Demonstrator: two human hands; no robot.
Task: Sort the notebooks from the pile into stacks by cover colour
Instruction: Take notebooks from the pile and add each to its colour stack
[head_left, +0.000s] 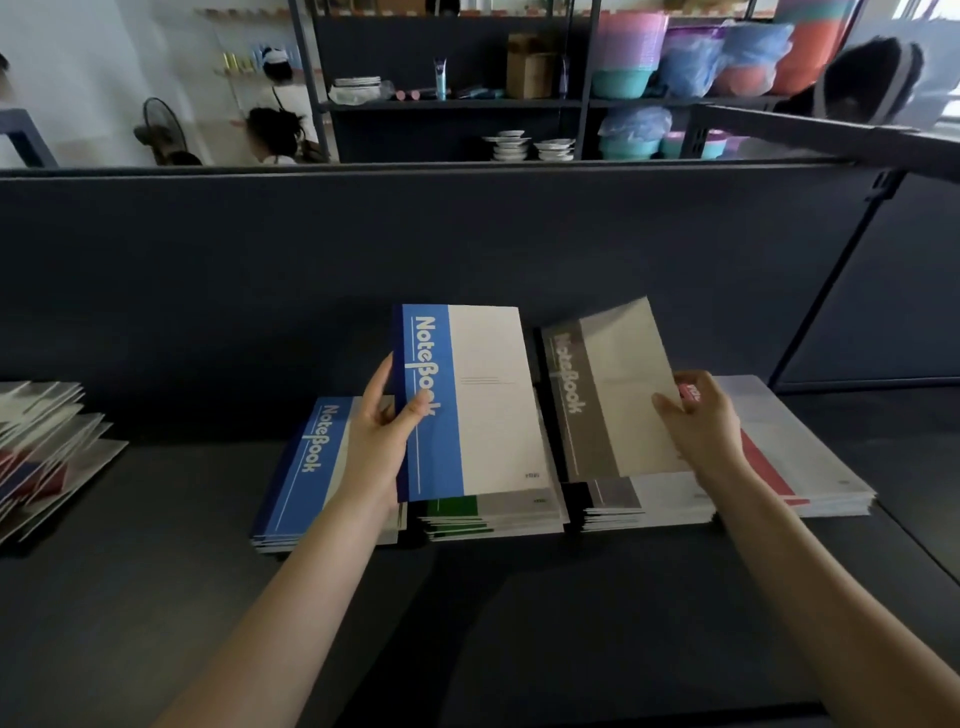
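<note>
While aloft, blue notebook (483, 395) beside grey (618, 384).

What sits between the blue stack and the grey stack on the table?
In the head view, a green stack lies between the blue stack and grey stack, its top partly hidden by the blue notebook the left hand holds.

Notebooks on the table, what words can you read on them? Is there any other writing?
"NoteBook": white letters on the blue notebook in the left hand.
"NoteBook": top cover of the blue stack.
"NoteBook": grey notebook in the right hand, blurred but legible.
Small mark low on the held blue cover: too small to read.
White print on the red cover: too blurred.
</note>
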